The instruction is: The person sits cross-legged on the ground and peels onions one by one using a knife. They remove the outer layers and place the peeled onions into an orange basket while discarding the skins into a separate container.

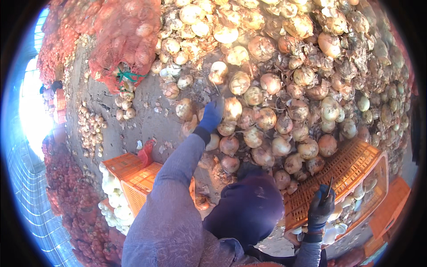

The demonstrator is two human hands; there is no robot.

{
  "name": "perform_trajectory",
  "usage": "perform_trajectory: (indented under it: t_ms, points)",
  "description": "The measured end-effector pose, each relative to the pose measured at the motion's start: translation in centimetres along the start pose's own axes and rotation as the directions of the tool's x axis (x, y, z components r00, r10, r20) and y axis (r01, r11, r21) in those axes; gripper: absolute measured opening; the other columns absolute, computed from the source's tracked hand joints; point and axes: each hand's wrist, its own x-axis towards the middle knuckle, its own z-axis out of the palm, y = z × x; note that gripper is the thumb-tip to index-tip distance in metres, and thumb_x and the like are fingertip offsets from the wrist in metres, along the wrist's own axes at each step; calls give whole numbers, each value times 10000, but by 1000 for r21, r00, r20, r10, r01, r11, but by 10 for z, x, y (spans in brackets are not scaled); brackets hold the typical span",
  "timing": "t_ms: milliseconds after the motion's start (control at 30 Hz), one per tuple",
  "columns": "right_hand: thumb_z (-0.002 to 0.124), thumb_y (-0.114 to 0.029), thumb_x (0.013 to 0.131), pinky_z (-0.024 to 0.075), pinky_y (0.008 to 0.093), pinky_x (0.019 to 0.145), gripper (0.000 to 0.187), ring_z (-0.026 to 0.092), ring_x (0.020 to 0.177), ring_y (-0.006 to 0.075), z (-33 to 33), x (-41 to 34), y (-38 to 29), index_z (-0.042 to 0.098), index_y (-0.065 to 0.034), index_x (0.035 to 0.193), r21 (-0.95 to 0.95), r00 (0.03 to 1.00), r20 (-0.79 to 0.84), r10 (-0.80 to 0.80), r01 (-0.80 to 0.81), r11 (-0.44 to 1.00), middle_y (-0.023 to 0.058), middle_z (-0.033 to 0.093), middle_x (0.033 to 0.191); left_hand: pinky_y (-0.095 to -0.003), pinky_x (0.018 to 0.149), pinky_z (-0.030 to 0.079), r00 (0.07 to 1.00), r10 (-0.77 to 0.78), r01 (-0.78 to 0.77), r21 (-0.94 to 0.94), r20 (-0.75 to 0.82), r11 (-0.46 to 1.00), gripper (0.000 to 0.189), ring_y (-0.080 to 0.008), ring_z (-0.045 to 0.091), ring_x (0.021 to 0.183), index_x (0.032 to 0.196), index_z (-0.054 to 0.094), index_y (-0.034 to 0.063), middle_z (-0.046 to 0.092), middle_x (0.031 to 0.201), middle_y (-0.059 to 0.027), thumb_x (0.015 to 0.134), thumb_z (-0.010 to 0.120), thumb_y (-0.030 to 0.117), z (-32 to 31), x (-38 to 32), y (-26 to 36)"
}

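Observation:
My left hand (213, 111), in a blue glove, reaches out over the near edge of a large heap of unpeeled onions (265, 118). Its fingers are blurred beside a pale onion (232, 108), and whether they grip anything cannot be told. At the lower right, my right hand (321, 205), in a dark and blue glove, is closed around a small knife (330, 187) with its blade pointing up. That hand is beside an orange plastic crate (337, 167), which is tilted and holds onions and pale peelings. My dark-clothed knee (250, 203) is between my arms.
Orange crates (141, 178) stand at the left beside peeled white onions (116, 203). A red mesh sack of onions (128, 36), tied with green cord, lies at the upper left. Small onions (90, 130) are scattered on the floor. More filled sacks (73, 197) line the left side.

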Motion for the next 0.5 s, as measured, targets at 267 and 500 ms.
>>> perform_trajectory:
  t_ms: [267,500]
  points:
    - [633,-65,1016,587,449,833,139,727,972,378,1,-7,3,640,-8,1143,-19,999,13,36,-36,999,184,714,1123,-400,1115,504,952,237,-293,356,191,887,545,-271,638,1322,1578,499,72,658,1440,-148,1080,624,254,-134,105,33]
    - [638,-86,1021,581,464,831,140,718,975,388,1,-3,3,652,-9,1138,-47,999,34,7,-6,999,191,705,1129,-420,1170,428,957,187,-167,108,-220,980,684,-389,553,1393,1479,582,-3,602,1466,-281,983,704,453,-218,317,121]
